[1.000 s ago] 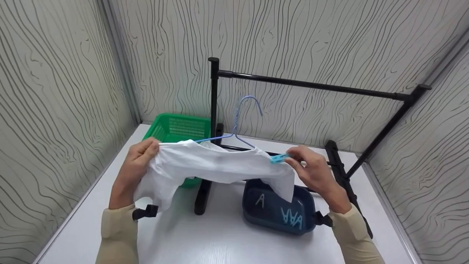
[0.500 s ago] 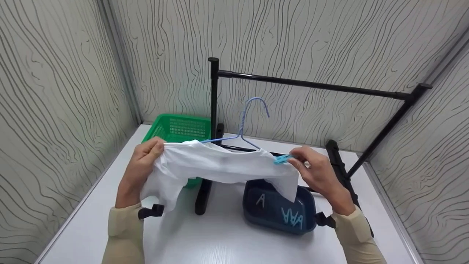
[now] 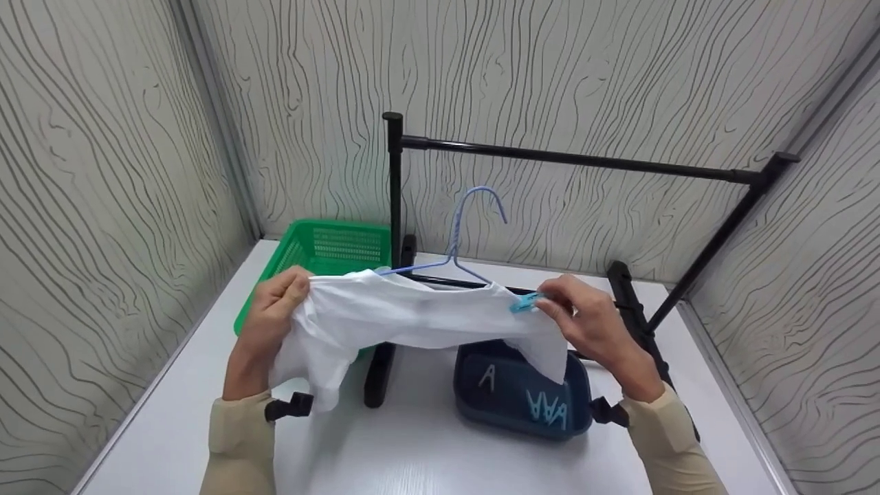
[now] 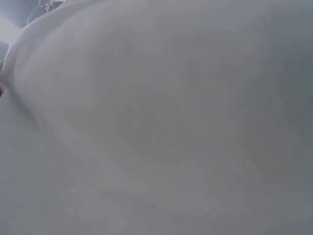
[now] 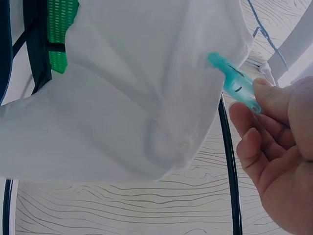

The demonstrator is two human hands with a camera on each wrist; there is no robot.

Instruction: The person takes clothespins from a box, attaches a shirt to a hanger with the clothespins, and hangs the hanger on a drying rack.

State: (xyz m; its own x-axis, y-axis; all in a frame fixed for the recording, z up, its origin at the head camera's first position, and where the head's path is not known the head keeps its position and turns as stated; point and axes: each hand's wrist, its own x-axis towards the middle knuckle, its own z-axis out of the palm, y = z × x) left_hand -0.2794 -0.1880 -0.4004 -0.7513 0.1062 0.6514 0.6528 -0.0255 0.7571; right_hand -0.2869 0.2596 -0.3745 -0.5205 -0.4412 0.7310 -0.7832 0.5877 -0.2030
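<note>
A white short-sleeved shirt [image 3: 426, 313] hangs on a blue wire hanger [image 3: 456, 230], whose hook rises above the neckline. My left hand [image 3: 271, 309] grips the shirt at its left shoulder. With thumb and fingers, my right hand [image 3: 584, 313] pinches a light-blue clothespin [image 3: 525, 302] at the right shoulder. In the right wrist view the tip of the clothespin [image 5: 232, 81] sits on the edge of the shirt [image 5: 137, 98]. White cloth [image 4: 161, 127] fills nearly all of the left wrist view, so the left fingers are mostly hidden there.
Behind the shirt stands a black rack [image 3: 577, 159] with a high crossbar. A green basket [image 3: 344, 230] is at the back left. Below the right side of the shirt lies a dark blue tub [image 3: 474, 405] with several light-blue clothespins [image 3: 548, 407] inside.
Both hands, the shirt and the hanger have shifted a little to the right; the clothespin stays at the right shoulder. The head view has tilted slightly.
</note>
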